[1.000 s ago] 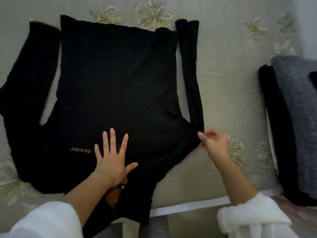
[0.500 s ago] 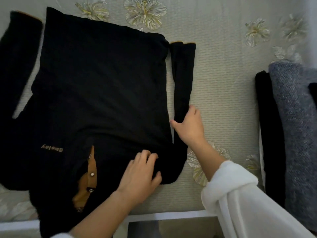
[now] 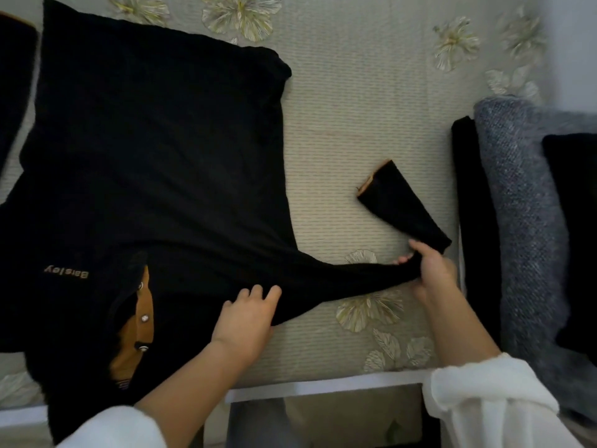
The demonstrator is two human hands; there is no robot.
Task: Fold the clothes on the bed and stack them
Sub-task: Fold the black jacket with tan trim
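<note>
A black shirt [image 3: 155,150] is laid out flat across the left and middle of the bed [image 3: 355,124], with its tan-lined collar [image 3: 142,318] turned toward the bed's near edge and a small gold logo [image 3: 66,272] visible beside it. The left hand [image 3: 245,318] is set down on the shirt's shoulder close to the near edge of the bed, fingers a bit bent on top of the cloth. It looks like it's being pressed down rather than pinched, but the dark fabric makes that hard to call. The sleeve [image 3: 339,279] is pulled out sideways toward the bed's right side and is gripped mid-length by the right hand [image 3: 429,273], with the fingers wrapped round it. Past that grip the sleeve is doubled back, so the tan-edged cuff [image 3: 378,185] is pointed toward the far side of the bed. A stack [image 3: 523,205] of folded grey and black clothes is parked along the bed's right edge, just beside the right hand.
</note>
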